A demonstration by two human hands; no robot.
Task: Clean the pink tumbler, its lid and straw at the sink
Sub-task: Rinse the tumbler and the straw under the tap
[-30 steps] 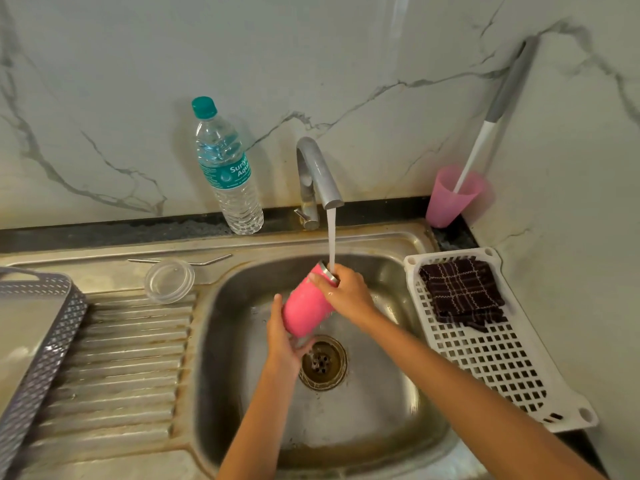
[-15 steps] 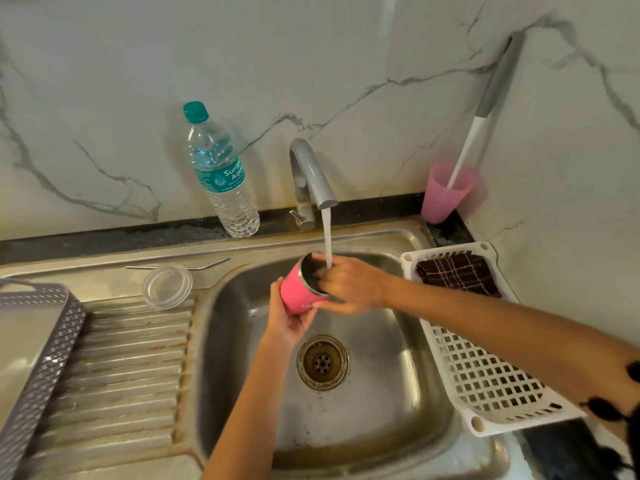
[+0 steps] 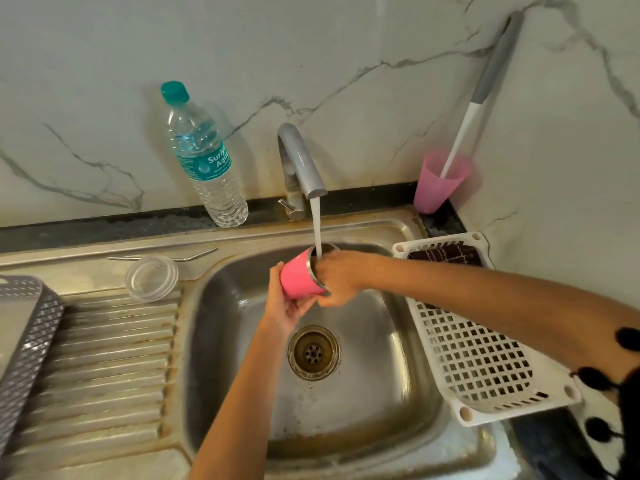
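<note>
— Where's the pink tumbler [image 3: 297,279]?
— Centre frame, over the steel sink [image 3: 388,393], under the running tap [image 3: 304,164]. The left hand [image 3: 285,311] cups its base and the right hand [image 3: 338,279] grips its rim.
— Surroundings?
— Marble wall [image 3: 346,46] at top; lid [image 3: 151,278] and straw [image 3: 162,258] lie left, on the drainboard [image 3: 104,358].

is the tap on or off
On. A white stream of water falls from the tap spout into the open mouth of the pink tumbler.

The left forearm [image 3: 239,393] and right forearm [image 3: 485,299] are bare, with slim wrists. Clothing shows only at the right arm, to the right of the stainless steel sink basin [image 3: 381,420]: a black fabric sleeve edge [image 3: 628,403] trimmed with round black pom-pom bobbles [image 3: 628,338].
</note>
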